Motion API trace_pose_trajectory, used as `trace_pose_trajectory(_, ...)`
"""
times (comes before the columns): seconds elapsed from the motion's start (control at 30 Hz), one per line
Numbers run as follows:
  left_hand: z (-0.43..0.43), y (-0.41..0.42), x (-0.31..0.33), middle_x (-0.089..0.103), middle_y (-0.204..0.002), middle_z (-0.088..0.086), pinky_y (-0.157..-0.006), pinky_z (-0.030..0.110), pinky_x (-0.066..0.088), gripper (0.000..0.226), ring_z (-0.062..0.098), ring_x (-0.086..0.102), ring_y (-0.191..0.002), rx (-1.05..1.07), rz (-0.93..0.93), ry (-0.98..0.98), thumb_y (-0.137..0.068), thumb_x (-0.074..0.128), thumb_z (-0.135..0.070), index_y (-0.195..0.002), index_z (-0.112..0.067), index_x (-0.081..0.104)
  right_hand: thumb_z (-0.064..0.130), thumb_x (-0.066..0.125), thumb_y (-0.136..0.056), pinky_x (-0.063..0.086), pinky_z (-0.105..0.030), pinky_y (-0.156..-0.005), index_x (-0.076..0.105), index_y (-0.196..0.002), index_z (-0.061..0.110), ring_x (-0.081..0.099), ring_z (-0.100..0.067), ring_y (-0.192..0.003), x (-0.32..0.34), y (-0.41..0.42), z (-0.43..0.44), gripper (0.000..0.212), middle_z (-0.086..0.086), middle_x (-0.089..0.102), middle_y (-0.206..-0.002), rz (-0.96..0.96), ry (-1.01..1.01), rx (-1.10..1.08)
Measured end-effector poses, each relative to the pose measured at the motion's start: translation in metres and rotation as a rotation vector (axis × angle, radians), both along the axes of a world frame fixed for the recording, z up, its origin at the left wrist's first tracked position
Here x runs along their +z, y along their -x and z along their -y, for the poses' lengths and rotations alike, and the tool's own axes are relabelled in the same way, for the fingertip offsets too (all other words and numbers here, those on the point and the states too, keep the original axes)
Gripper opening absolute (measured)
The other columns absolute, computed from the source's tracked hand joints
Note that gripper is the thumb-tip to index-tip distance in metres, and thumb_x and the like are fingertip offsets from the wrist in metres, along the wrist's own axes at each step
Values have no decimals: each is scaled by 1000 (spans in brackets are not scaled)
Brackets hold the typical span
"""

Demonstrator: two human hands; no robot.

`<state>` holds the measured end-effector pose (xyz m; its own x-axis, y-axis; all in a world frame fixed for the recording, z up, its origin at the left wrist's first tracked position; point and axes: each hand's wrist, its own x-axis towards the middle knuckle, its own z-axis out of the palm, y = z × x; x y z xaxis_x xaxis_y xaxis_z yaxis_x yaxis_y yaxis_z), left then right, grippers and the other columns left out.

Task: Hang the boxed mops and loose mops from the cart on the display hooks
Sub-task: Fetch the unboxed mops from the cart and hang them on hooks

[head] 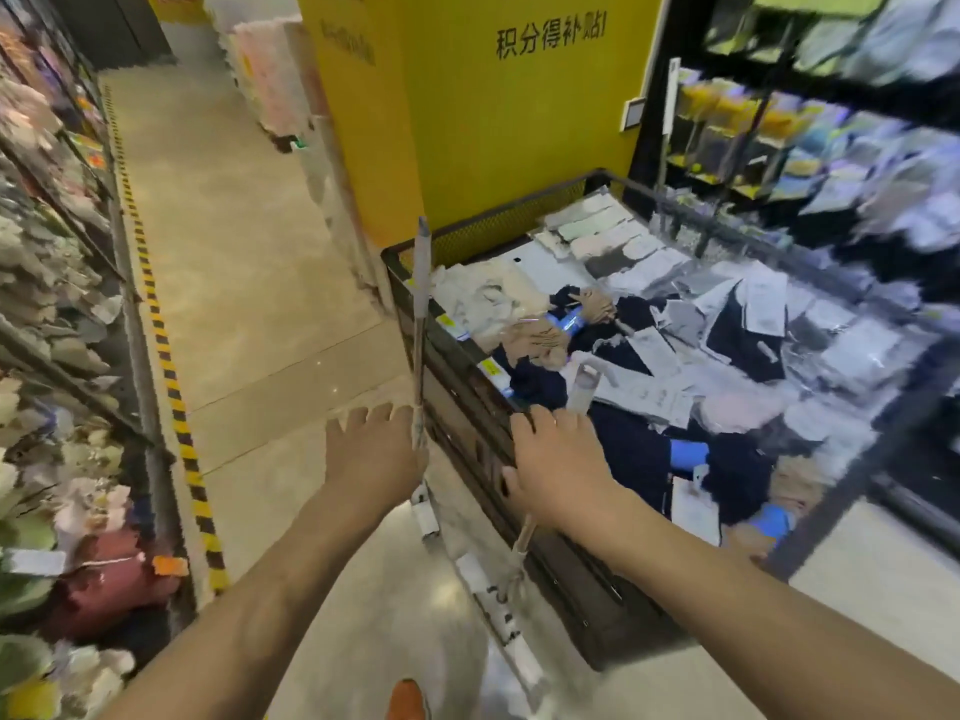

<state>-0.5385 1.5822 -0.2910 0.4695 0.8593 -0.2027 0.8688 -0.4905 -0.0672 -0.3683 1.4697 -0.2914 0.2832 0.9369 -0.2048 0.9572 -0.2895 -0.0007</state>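
Loose mop: a pale mop pole [420,314] stands nearly upright just beside the black bin [571,589], probably lifted for carrying to the hooks.
Left hand [371,449]: fingers straight and spread, thumb side against the pole; whether the thumb wraps it, I cannot tell.
Right hand [561,465]: apart from the left, fingers curled over the bin's rim and, it seems, round a thin pole [523,543] that comes out below the palm; likely steadying a second mop.
Labelled shaft [488,589]: slants down to the floor; its link to either pole is blurred.
Bin contents: packets [649,397] in a loose heap.
Hidden or unclear: mop heads, boxed mops and display hooks not made out; shelves [831,122] at the right smeared; whether the bin is the cart, uncertain.
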Motion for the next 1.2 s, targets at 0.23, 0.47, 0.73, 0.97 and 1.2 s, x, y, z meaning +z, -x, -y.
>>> trace_pose_trajectory(0.23, -61, -37, -74, 57, -143, 2, -114, 53, 36, 43, 33, 49, -135, -307, 4, 209, -97, 51, -48, -132, -23, 53, 42, 47, -105, 39, -51, -109, 38, -150, 10, 48, -39, -130, -34, -2, 1, 57, -13, 49, -147, 15, 95, -396)
trace_pose_trajectory(0.47, -78, -68, -176, 61, -135, 7, -103, 44, 46, 50, 32, 55, -128, -423, -62, 508, -93, 58, -50, -133, -21, 55, 61, 50, -100, 45, -50, -106, 30, -156, 12, 47, -37, -134, -64, -22, 0, 78, -13, 47, -151, -146, 14, -673)
trace_pose_trajectory(0.73, -81, -104, -293, 49, -156, 8, -106, 32, 43, 88, 27, 49, -141, -381, 48, 908, -86, 80, -48, -158, -17, 38, 46, 70, -95, 48, -29, -98, 49, -146, 30, 59, -9, -119, -95, -49, -17, 58, 9, 62, -135, -652, -392, -832)
trace_pose_trajectory(0.97, -80, -132, -387, 75, -111, -23, -102, 39, 53, 40, 8, 69, -111, -441, 219, 1079, -71, 83, -49, -109, -53, 71, 37, 66, -100, 53, -23, -91, 66, -129, 29, 65, 0, -104, -141, -56, -22, 30, 18, 71, -110, -768, -645, -847)
trace_pose_trajectory(1.2, -58, -138, -373, 75, -75, -27, -78, 17, 51, 22, -11, 69, -74, -394, 341, 1152, -91, 78, -16, -86, -37, 72, 32, 68, -99, 56, -25, -93, 68, -124, 29, 68, -1, -106, -152, -46, -12, 25, 16, 73, -112, -875, -840, -904)
